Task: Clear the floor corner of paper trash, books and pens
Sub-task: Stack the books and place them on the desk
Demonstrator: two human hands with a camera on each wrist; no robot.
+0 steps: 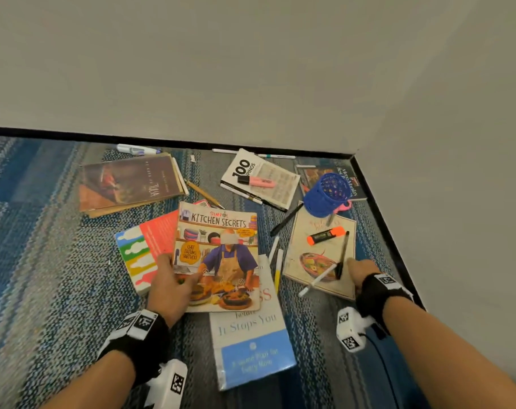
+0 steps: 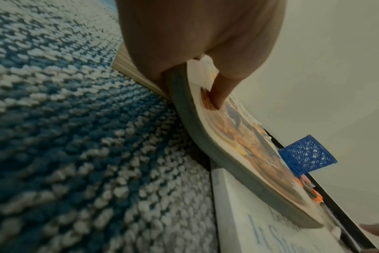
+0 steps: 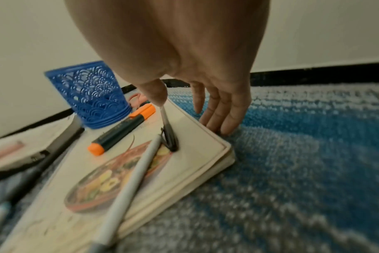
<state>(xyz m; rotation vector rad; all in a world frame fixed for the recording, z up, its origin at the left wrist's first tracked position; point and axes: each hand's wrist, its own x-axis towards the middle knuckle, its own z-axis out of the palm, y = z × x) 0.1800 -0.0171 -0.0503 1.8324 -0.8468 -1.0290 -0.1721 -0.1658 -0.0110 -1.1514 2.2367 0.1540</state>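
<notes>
My left hand [image 1: 174, 278] grips the colourful "Kitchen Secrets" book [image 1: 221, 249] at its lower left edge, thumb on the cover and fingers underneath. In the left wrist view this book [image 2: 238, 145] is tilted up off the carpet, its far end resting over a white book [image 2: 260, 222]. My right hand [image 1: 361, 268] reaches the right edge of a cream cookbook [image 1: 318, 255]. Its straight fingers [image 3: 223, 118] touch the carpet beside that edge, with the thumb above the cover. On the cookbook lie an orange highlighter [image 3: 121, 131], a black pen [image 3: 168, 135] and a white pen [image 3: 130, 179].
A blue mesh pen cup [image 1: 327, 194] lies tipped near the wall corner [image 1: 352, 156]. A brown book [image 1: 129, 184], a white "100" book [image 1: 280, 187] with a pink highlighter [image 1: 256, 181], a striped book [image 1: 144, 252] and loose pens [image 1: 277, 267] are scattered on the blue carpet.
</notes>
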